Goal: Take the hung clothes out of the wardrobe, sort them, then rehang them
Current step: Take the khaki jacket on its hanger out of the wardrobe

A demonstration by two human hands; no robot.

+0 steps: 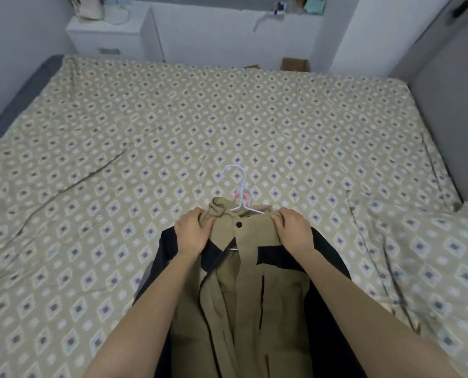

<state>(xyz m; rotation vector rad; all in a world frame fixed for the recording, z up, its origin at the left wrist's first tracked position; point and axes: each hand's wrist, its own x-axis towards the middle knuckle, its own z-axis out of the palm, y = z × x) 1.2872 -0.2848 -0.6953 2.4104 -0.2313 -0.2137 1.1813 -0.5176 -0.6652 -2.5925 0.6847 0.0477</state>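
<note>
The jacket is gripped at the collar by the left hand and right hand over the bed, and the hanger could be dislodged if tugged unevenly.

Patterned bedsheet, white drawer unit, cardboard box

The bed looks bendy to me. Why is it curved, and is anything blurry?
Head view: the wide-angle lens bows the bed; soft light, no glare; jacket, left hand and right hand look sharp; the sheet smears at lower right.
</note>
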